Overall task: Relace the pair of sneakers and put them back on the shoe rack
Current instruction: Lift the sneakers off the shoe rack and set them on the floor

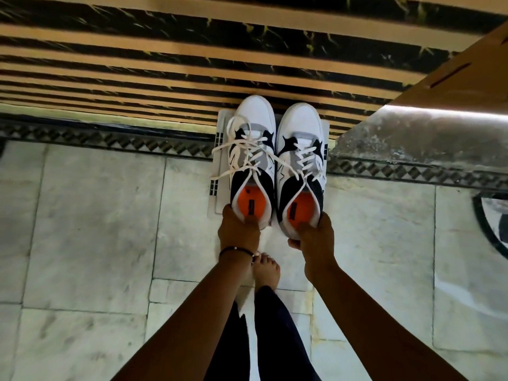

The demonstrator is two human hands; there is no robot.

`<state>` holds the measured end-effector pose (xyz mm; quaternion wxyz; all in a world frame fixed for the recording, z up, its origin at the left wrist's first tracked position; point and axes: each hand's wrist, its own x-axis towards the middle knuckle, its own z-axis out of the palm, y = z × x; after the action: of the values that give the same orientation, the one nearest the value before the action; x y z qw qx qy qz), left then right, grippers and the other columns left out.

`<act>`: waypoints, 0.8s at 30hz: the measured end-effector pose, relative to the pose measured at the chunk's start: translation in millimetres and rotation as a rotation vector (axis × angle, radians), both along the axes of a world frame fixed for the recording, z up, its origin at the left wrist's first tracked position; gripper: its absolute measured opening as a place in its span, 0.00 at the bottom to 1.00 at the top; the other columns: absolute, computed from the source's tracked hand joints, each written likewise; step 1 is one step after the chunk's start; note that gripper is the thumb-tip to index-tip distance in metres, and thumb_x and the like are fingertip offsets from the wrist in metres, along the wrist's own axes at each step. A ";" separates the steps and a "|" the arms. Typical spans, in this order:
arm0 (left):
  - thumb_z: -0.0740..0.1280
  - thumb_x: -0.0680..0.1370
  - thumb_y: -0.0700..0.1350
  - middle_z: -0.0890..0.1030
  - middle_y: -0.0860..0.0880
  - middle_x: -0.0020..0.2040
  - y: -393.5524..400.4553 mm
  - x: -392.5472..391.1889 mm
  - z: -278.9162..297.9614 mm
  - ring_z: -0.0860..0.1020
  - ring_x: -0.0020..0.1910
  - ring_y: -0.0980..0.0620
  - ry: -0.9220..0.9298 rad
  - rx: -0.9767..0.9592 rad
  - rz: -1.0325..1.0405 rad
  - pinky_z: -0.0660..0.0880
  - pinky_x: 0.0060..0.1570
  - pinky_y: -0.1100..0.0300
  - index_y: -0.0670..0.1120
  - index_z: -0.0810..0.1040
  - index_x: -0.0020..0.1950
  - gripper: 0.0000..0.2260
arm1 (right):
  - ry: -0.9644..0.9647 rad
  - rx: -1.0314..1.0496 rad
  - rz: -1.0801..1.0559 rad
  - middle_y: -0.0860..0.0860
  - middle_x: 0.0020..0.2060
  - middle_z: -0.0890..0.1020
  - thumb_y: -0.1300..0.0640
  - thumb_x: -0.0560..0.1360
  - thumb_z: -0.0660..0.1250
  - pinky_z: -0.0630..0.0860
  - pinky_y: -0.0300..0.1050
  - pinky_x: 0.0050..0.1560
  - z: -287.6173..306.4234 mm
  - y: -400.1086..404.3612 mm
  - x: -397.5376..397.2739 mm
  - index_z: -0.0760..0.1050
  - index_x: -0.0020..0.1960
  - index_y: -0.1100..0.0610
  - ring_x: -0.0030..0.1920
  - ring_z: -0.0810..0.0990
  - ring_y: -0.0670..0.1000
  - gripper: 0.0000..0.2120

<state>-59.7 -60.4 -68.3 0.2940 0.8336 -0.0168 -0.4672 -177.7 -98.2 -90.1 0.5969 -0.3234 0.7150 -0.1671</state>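
Looking straight down here. Both sneakers are held side by side, toes pointing to 12 o'clock, right over a small white rack [223, 149] that peeks out under them at the 9 and 3 o'clock edges. Can't tell if the soles actually touch the rack or hang just above it.

The left hand [238, 229] has the left sneaker [254, 155] by the heel, at the shoe's 6 o'clock. Fingers are curled and pressed together around the heel collar, with at least one hooked over the rim toward the orange insole. The shoe sits at 12 o'clock from the knuckles. There's a thin black bracelet [235, 250] on that wrist.

The right hand [313, 237] does the same on the right sneaker [301, 166]: pinching the heel, fingers over the rim at the insole, thumb wrapped low at about 8 o'clock on the heel's outside.

The laces [247, 148] are white and threaded through both shoes but loose. The left shoe's ends trail off toward 9 o'clock past the rack edge, and one strand crosses over to the right shoe.

A bare foot [265, 266] stands on the marble floor [90, 229] at 6 o'clock from the hands. Striped black and tan steps [165, 50] fill the 12 o'clock side.
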 end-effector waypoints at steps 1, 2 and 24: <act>0.66 0.74 0.44 0.76 0.38 0.59 3.7 -0.7 -0.4 0.78 0.53 0.36 0.010 -0.002 0.020 0.77 0.54 0.41 0.42 0.68 0.63 0.19 | -0.005 -0.002 -0.006 0.52 0.46 0.76 0.63 0.67 0.64 0.80 0.49 0.38 1.1 1.6 -3.0 0.70 0.57 0.54 0.44 0.77 0.54 0.18; 0.65 0.74 0.44 0.76 0.38 0.59 8.3 -1.8 -0.1 0.79 0.52 0.36 0.010 -0.002 0.031 0.78 0.54 0.41 0.41 0.68 0.63 0.18 | -0.010 -0.005 -0.014 0.51 0.45 0.76 0.63 0.67 0.63 0.81 0.51 0.39 2.7 3.5 -6.2 0.71 0.54 0.53 0.44 0.78 0.55 0.17; 0.65 0.75 0.48 0.77 0.40 0.63 332.6 -111.1 -47.7 0.75 0.61 0.42 -0.010 0.009 -0.123 0.73 0.61 0.47 0.44 0.63 0.70 0.25 | 0.110 -0.131 0.163 0.55 0.53 0.67 0.52 0.65 0.63 0.80 0.57 0.43 -55.2 332.8 -109.0 0.63 0.52 0.55 0.51 0.74 0.57 0.18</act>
<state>-170.9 272.2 -116.0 0.2609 0.8347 -0.0673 -0.4803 -286.7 234.6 -145.3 0.5458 -0.4275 0.7056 -0.1464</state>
